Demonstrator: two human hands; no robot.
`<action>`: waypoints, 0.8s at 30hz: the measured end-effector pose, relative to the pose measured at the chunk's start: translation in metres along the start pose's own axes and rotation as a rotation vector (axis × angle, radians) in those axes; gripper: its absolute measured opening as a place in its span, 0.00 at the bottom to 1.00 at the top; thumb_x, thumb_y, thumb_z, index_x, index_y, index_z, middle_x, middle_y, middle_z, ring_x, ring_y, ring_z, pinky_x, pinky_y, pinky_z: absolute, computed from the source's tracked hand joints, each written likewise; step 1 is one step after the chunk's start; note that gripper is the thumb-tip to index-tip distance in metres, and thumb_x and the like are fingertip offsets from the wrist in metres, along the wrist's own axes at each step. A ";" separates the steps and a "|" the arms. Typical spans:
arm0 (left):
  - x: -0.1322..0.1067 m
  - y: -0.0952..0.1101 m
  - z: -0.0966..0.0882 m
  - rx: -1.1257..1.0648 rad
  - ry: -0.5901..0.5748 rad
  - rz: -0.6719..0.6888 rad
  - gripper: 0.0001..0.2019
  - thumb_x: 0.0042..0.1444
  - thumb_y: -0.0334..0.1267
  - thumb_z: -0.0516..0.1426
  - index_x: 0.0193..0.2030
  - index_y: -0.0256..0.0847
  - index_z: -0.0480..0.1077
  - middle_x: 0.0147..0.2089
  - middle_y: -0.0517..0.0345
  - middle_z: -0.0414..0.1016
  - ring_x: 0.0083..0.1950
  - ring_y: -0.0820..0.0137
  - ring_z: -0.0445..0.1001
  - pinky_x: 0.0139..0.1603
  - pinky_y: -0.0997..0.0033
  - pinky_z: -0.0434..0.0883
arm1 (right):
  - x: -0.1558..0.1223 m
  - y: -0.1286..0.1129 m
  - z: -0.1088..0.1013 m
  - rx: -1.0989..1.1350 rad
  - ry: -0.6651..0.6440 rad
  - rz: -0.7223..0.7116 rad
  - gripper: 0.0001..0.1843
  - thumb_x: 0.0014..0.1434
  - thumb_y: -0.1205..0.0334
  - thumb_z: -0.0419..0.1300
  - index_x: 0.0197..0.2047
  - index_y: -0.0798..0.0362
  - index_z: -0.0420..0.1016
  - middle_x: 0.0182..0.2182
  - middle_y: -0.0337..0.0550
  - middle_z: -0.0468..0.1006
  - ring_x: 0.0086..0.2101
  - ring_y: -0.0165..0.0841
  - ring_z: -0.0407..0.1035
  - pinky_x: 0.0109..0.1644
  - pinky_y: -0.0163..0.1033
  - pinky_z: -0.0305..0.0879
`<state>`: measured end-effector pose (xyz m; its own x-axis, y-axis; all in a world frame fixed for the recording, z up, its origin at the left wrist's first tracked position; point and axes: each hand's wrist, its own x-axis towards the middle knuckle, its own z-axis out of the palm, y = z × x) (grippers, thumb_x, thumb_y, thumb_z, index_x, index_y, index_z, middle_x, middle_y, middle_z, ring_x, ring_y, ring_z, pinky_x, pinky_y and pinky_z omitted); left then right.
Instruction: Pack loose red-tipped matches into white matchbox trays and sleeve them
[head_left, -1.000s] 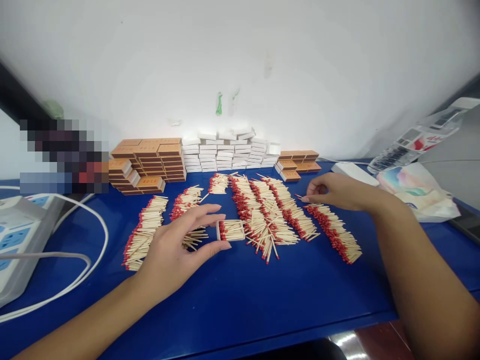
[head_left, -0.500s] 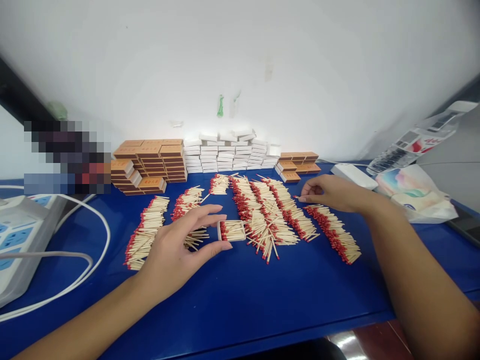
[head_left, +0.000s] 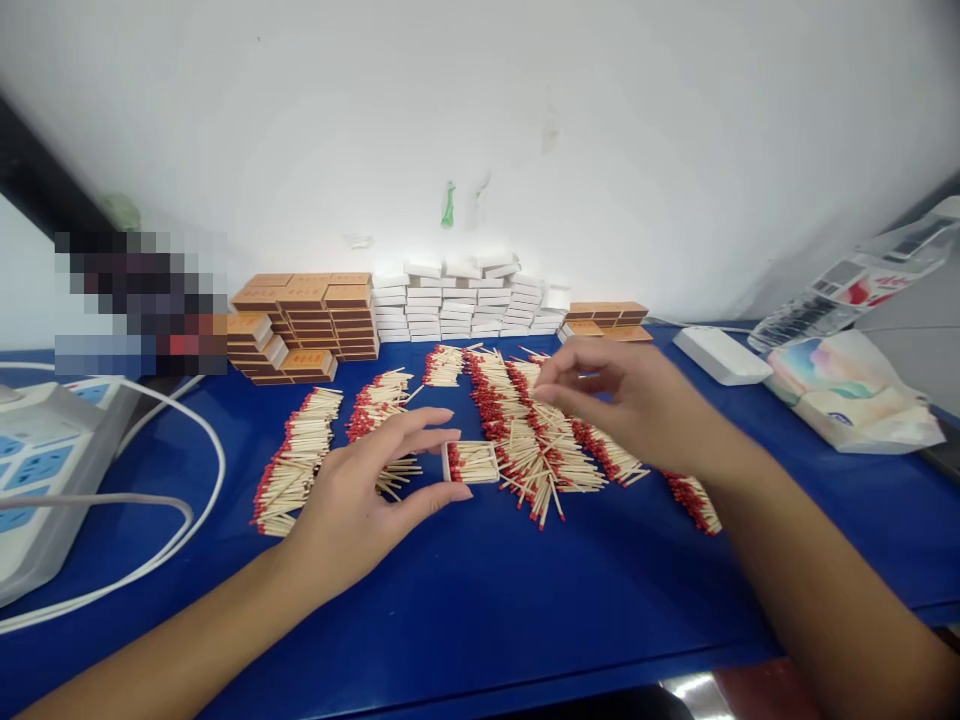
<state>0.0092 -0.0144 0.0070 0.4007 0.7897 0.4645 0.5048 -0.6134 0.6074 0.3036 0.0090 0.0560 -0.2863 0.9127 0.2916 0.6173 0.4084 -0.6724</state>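
Observation:
My left hand (head_left: 375, 480) holds a small white matchbox tray (head_left: 496, 462) by its left end, fingers on the far side and thumb on the near side. Inside the tray lie matches (head_left: 472, 464), their red heads to the left. My right hand (head_left: 619, 395) is raised over the rows of loose matches (head_left: 495, 395), thumb and index finger pinched; the match between them barely shows. Right of the tray, a splayed heap of matches (head_left: 531, 470) touches the longer rows. Another row (head_left: 694, 503) is partly covered by my right hand.
Brown matchboxes (head_left: 307, 300) stand stacked at the back left, white trays (head_left: 442, 310) in the middle, more brown boxes (head_left: 611, 315) right. A power strip (head_left: 52, 470) with white cables lies left. At right are a white block (head_left: 721, 355), tissue pack (head_left: 855, 390) and plastic bottle (head_left: 840, 285).
My right hand has moved left, from the far end of the rightmost match row to above the middle rows. My left hand stays at the tray.

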 end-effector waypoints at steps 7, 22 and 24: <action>0.001 0.000 0.001 -0.047 0.002 -0.047 0.29 0.59 0.48 0.71 0.64 0.53 0.67 0.55 0.63 0.86 0.60 0.63 0.83 0.67 0.63 0.76 | -0.009 -0.030 0.050 -0.055 -0.171 -0.162 0.06 0.71 0.60 0.63 0.40 0.51 0.77 0.36 0.40 0.77 0.34 0.30 0.70 0.36 0.36 0.63; 0.001 0.002 0.002 -0.028 0.005 -0.055 0.29 0.58 0.49 0.71 0.63 0.53 0.68 0.55 0.61 0.86 0.59 0.59 0.84 0.66 0.60 0.78 | -0.012 -0.027 0.044 -0.089 -0.193 -0.238 0.07 0.72 0.59 0.61 0.43 0.51 0.79 0.39 0.43 0.78 0.36 0.32 0.71 0.39 0.38 0.64; 0.001 0.001 0.002 -0.030 0.000 -0.055 0.30 0.58 0.49 0.71 0.63 0.53 0.68 0.55 0.62 0.86 0.59 0.60 0.84 0.66 0.61 0.78 | -0.013 -0.028 0.043 -0.092 -0.188 -0.255 0.07 0.73 0.60 0.60 0.44 0.51 0.79 0.39 0.43 0.77 0.36 0.31 0.70 0.38 0.38 0.64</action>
<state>0.0115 -0.0142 0.0070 0.3726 0.8224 0.4300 0.5029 -0.5684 0.6512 0.2581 -0.0148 0.0419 -0.5648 0.7663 0.3062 0.5698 0.6306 -0.5270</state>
